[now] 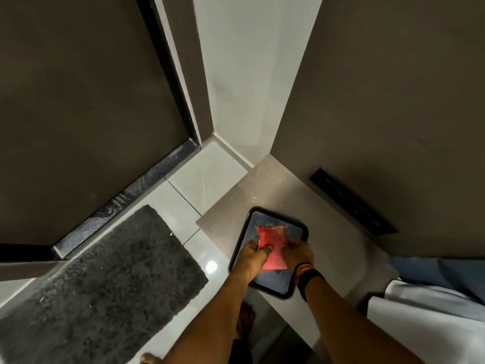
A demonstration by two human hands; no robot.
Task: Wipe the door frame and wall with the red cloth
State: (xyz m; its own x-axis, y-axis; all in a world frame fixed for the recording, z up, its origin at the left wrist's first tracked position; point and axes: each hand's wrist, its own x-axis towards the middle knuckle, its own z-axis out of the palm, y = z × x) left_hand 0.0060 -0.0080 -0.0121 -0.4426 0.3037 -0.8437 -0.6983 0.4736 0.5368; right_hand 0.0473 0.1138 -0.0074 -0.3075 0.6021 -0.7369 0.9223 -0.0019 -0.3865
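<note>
The door frame (181, 82) is running up the upper left of the frame, with the pale wall (246, 74) climbing at upper centre. You are bending over the dark tray (237, 248) at lower centre. Both your left hand (250, 252) and right hand (298, 252) are pinching the red cloth (271, 244) bunched between them, its long axis pointing up-frame. Your left hand is sitting nearer the frame.
</note>
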